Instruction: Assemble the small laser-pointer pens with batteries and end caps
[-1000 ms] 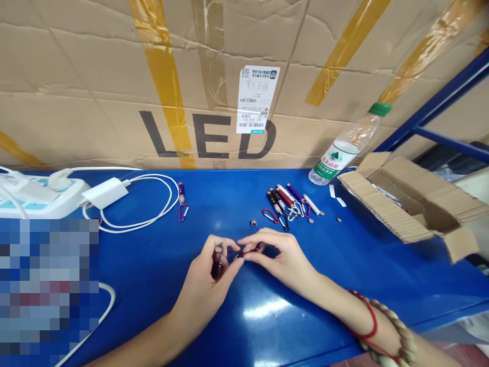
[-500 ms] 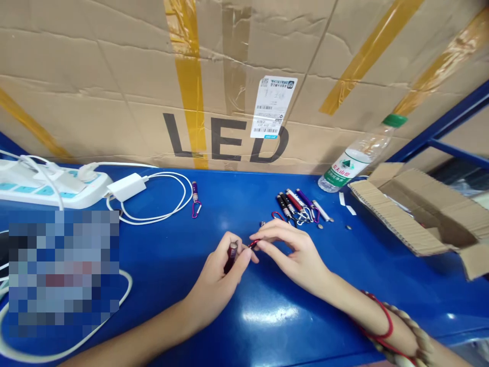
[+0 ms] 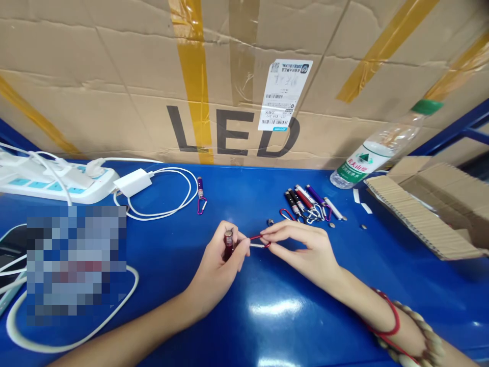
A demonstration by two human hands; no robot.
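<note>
My left hand point(image 3: 219, 265) is closed round a small dark red keychain flashlight point(image 3: 228, 244), held upright on the blue table point(image 3: 244, 316). My right hand point(image 3: 305, 250) pinches the red carabiner clip point(image 3: 260, 241) that hangs off that flashlight. The two hands meet at the middle of the table. A pile of several small flashlights point(image 3: 309, 203) in red, black, purple and silver lies just beyond my right hand. One purple flashlight point(image 3: 200, 193) with a pink clip lies alone further left.
A big cardboard box marked LED point(image 3: 237, 76) walls off the back. A plastic water bottle point(image 3: 378, 150) leans at the right, beside an open carton point(image 3: 428, 209). A white power strip point(image 3: 53, 181), charger point(image 3: 133, 182) and cables lie left. Small loose parts point(image 3: 270, 222) dot the table.
The view has shifted, so everything sits further right and up. My hands have drawn slightly apart, and the red clip now shows stretched between them.
</note>
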